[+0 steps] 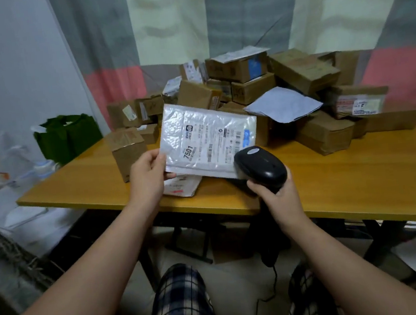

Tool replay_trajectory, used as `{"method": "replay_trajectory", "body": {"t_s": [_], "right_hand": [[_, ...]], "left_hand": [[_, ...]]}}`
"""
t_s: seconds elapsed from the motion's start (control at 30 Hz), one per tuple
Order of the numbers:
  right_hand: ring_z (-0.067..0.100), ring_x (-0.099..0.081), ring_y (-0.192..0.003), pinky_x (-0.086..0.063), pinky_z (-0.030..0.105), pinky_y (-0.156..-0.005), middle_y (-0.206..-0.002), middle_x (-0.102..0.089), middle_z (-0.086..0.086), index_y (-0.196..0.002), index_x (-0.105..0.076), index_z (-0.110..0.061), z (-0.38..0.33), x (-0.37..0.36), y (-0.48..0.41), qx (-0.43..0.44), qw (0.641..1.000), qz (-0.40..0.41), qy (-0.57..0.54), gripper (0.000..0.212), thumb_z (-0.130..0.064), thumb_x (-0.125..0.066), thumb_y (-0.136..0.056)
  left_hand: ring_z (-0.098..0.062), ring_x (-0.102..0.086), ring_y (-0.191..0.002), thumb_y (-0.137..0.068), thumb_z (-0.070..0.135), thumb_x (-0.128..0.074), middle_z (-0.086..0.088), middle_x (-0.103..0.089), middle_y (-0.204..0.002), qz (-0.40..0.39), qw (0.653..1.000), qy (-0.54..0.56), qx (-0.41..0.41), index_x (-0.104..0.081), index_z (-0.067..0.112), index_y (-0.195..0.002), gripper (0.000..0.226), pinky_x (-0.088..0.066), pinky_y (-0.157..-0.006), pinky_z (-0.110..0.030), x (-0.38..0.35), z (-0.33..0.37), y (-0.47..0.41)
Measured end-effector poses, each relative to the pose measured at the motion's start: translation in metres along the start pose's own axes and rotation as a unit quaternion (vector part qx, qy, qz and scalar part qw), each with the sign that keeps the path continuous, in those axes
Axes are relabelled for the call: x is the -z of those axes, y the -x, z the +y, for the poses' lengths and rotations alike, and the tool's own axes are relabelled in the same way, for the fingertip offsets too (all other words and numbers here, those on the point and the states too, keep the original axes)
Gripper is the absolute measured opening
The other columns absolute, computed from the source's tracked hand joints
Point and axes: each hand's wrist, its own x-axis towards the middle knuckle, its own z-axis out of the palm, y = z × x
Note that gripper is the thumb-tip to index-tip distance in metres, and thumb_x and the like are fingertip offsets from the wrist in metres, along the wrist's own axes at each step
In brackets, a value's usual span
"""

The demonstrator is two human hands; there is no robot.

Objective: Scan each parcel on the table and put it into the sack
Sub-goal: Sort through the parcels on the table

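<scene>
My left hand [147, 173] grips the lower left corner of a flat white plastic parcel [204, 137], held tilted above the wooden table [334, 181] with its printed label facing me. My right hand [276, 193] holds a black barcode scanner [259, 165] by its handle, its head right at the parcel's lower right edge. Another small white parcel [183, 184] lies on the table under the held one. A heap of brown cardboard boxes [283, 81] fills the back of the table. A white sack [24, 219] lies open on the floor to the left.
A small brown box [128, 150] stands near my left hand. A green bag [67, 137] sits beyond the table's left end. A grey mailer [284, 104] rests on the heap. The scanner cable [275, 279] hangs between my knees. Papers lie on the floor at right.
</scene>
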Motion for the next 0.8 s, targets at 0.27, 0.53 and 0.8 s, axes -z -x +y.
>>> {"method": "replay_trajectory", "body": {"t_s": [0.27, 0.53, 0.8], "right_hand": [[0.007, -0.065, -0.097, -0.048, 0.018, -0.076, -0.105, -0.07, -0.002, -0.115, -0.066, -0.014, -0.033, -0.01, 0.001, 0.008, 0.998, -0.051, 0.025, 0.038, -0.011, -0.078, -0.079], [0.017, -0.056, -0.114, -0.046, 0.027, -0.093, -0.115, -0.061, -0.001, -0.111, -0.052, -0.034, -0.06, -0.008, -0.009, 0.128, 0.95, -0.179, 0.223, 0.059, 0.001, -0.078, -0.071], [0.009, -0.063, -0.095, -0.046, 0.015, -0.075, -0.097, -0.066, -0.007, -0.104, -0.061, -0.024, -0.053, -0.012, 0.004, 0.068, 0.991, 0.049, 0.104, 0.034, -0.015, -0.08, -0.077]], "left_hand": [[-0.011, -0.056, -0.079, -0.101, 0.016, -0.044, 0.004, -0.065, -0.092, -0.043, 0.997, -0.066, 0.002, -0.06, 0.024, -0.091, 0.02, -0.049, -0.068, -0.026, 0.009, -0.004, 0.012], [-0.021, -0.026, -0.14, -0.088, 0.045, -0.062, 0.001, -0.034, -0.151, -0.163, 0.881, -0.418, -0.149, -0.033, 0.03, -0.146, 0.067, -0.017, -0.116, -0.046, 0.007, 0.021, 0.01], [-0.014, -0.062, -0.077, -0.094, 0.016, -0.059, -0.001, -0.063, -0.092, -0.074, 0.984, -0.161, 0.024, -0.056, 0.012, -0.102, 0.01, -0.047, -0.062, -0.027, 0.005, 0.006, 0.011]]}}
